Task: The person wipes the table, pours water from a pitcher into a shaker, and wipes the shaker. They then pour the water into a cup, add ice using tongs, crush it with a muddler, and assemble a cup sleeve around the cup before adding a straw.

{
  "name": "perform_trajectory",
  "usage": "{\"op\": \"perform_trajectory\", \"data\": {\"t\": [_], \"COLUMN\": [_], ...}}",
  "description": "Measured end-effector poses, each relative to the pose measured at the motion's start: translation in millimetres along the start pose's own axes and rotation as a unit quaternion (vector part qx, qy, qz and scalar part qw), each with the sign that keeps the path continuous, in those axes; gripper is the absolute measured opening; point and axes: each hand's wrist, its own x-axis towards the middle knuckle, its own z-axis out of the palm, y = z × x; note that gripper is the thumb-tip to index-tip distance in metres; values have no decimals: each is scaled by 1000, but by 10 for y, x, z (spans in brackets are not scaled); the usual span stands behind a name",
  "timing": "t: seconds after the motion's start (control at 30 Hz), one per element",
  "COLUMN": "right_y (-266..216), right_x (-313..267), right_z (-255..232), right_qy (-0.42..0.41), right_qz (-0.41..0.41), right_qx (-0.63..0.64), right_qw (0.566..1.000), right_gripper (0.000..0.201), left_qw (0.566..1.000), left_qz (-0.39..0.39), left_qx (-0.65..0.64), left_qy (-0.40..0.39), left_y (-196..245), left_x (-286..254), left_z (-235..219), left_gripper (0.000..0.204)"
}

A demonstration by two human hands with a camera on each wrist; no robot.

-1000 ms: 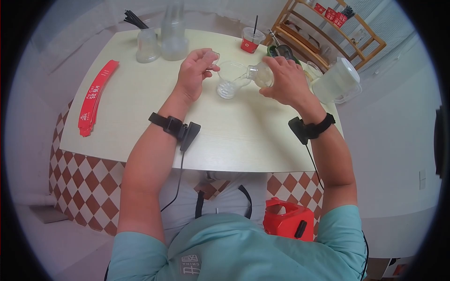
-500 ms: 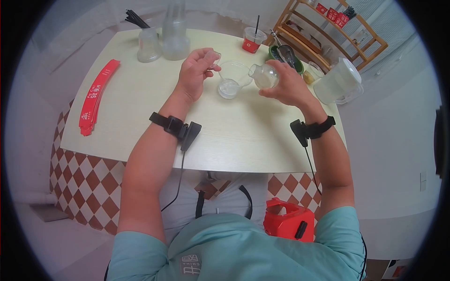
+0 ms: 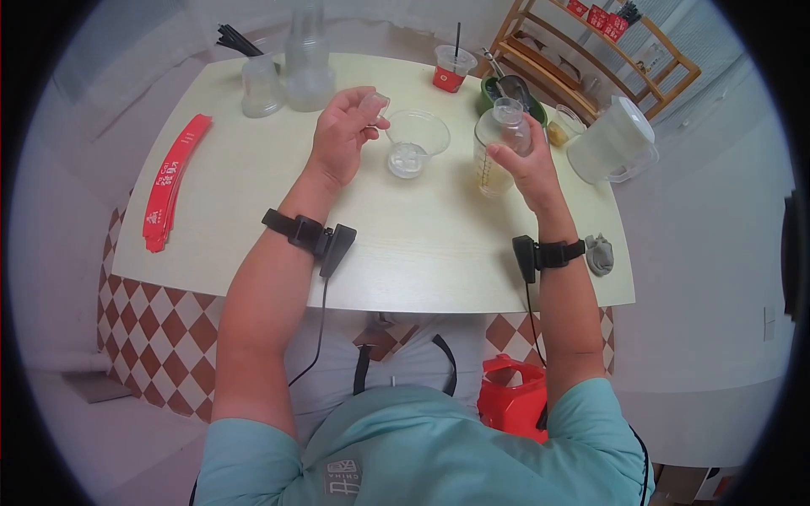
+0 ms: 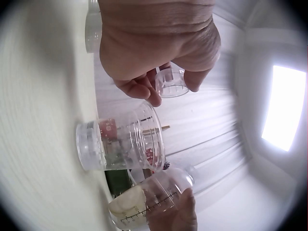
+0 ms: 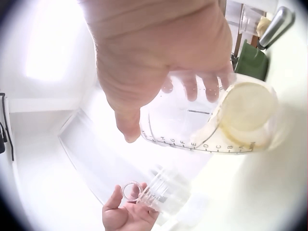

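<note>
And there's the clear cup, standing on the surface! At its three o'clock the right grip wraps round the marked bottle, mouth up, pale contents low inside. At ten o'clock the left grip pinches a small clear cap. Green tub sits past them, at two o'clock!
</note>
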Motion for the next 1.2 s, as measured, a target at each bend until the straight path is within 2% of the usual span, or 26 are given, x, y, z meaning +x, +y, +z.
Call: {"op": "perform_trajectory", "data": {"t": [0.07,0.1,0.17,0.23,0.37,0.47,0.53,0.6,0.67,0.73,0.8,0.97,1.2], "right_y": [143,222,311,324,368,408,441,446,420,416,409,394,406], "right_x": [-20,-28,-37,-55,-88,-94,-83,-82,-95,-109,-115,-113,-102], "right_z": [8,20,65,49,70,73,66,74,77,75,61,59,75], "right_qy": [16,20,8,2,-10,-9,-16,-7,-6,2,3,-3,-3], "right_qz": [-9,-10,-33,-36,-48,-53,-58,-61,-71,-70,-69,-67,-68], "right_qx": [121,122,233,223,233,244,245,248,252,248,244,244,244], "right_qw": [992,992,972,974,971,968,968,967,965,966,967,967,967], "right_gripper": [94,94,95,95,104,109,114,112,107,102,100,97,96], "left_qw": [1000,1000,1000,997,992,984,968,959,913,906,874,866,862], "left_qz": [5,14,22,69,107,131,120,121,168,178,190,181,159], "left_qx": [-5,-5,-2,20,60,122,201,228,335,351,413,432,445], "left_qy": [-7,-7,-11,7,16,-16,-91,-114,-161,-157,-174,-178,-182], "left_y": [-16,-28,-37,-48,92,167,200,180,158,93,18,-135,-134], "left_x": [6,6,15,17,-58,-145,-164,-94,29,107,176,239,216], "left_z": [-2,-13,-23,-11,222,543,793,1041,1286,1482,1615,1715,1674], "left_gripper": [30,31,32,33,36,40,45,47,47,47,46,45,48]}}
